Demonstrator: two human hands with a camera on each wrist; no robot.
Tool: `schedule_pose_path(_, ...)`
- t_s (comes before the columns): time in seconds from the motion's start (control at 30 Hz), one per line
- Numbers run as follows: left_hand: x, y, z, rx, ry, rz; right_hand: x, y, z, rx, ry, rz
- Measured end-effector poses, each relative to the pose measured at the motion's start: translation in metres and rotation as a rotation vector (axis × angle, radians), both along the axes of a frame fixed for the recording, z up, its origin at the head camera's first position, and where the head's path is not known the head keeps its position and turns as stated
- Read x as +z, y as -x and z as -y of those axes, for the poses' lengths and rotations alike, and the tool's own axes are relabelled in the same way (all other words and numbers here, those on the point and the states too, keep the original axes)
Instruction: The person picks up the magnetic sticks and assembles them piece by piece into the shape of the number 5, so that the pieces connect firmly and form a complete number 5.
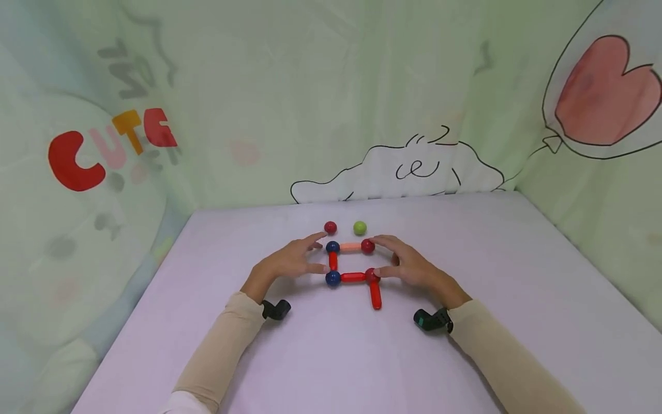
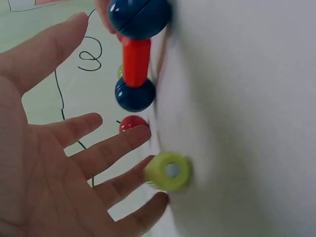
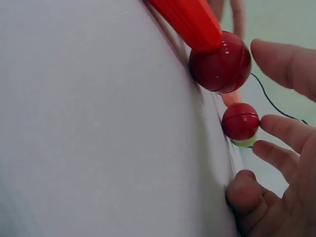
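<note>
A flat frame of balls and rods lies between the hands. On its left, a red rod (image 1: 333, 262) joins the back blue ball (image 1: 333, 247) and front blue ball (image 1: 333, 279). A salmon rod (image 1: 350, 246) reaches the back red ball (image 1: 368, 246); another red rod (image 1: 354, 277) reaches the front red ball (image 1: 372, 275), from which a further red rod (image 1: 376, 295) points toward me. My left hand (image 1: 295, 259) is spread beside the blue balls. A yellow-green piece (image 2: 169, 171) lies at its outer fingertips. My right hand (image 1: 414, 263) has thumb and forefinger at the red balls.
Behind the frame, a loose red ball (image 1: 330, 227) and a lime green ball (image 1: 360, 227) sit on the pale table (image 1: 320, 356). A printed curtain (image 1: 331, 115) hangs along the table's back edge. Each wrist carries a black camera (image 1: 276, 309).
</note>
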State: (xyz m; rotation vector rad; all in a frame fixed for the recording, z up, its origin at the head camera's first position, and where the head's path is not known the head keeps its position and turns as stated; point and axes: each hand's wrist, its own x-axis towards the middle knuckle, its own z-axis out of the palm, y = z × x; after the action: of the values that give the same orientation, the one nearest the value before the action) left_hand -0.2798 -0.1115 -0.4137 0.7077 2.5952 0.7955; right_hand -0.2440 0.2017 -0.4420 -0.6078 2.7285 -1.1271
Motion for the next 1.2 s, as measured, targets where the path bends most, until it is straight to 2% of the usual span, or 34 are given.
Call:
schedule_pose_path(0.13, 0.011, 0.014, -0.002, -0.013, 0.009, -0.055, -0.001, 0.003, 0.000, 0.034, -0.050, -0.088)
schedule_pose_path(0.23, 0.019, 0.025, -0.007, -0.021, 0.050, -0.115, 0.001, 0.003, -0.001, 0.066, -0.075, -0.129)
schedule_pose_path(0.4, 0.026, 0.046, -0.024, -0.038, 0.139, -0.227, 0.000, 0.006, -0.004, 0.076, -0.032, -0.101)
schedule_pose_path(0.47, 0.029, 0.055, -0.034, -0.061, 0.143, -0.239, 0.000, 0.008, -0.004, 0.072, -0.003, -0.084)
schedule_pose_path(0.67, 0.034, 0.074, -0.061, -0.111, 0.106, -0.127, 0.001, 0.013, -0.004, 0.076, -0.003, -0.086)
schedule_pose_path(0.8, 0.035, 0.084, -0.076, -0.120, 0.127, -0.106, 0.000, 0.014, -0.004, 0.069, -0.004, -0.076)
schedule_pose_path(1.0, 0.034, 0.089, -0.088, -0.152, 0.129, -0.086, -0.002, 0.011, -0.001, 0.056, 0.009, -0.048)
schedule_pose_path(1.2, 0.024, 0.088, -0.092, -0.164, 0.122, -0.049, -0.006, 0.010, 0.000, 0.055, 0.017, -0.034)
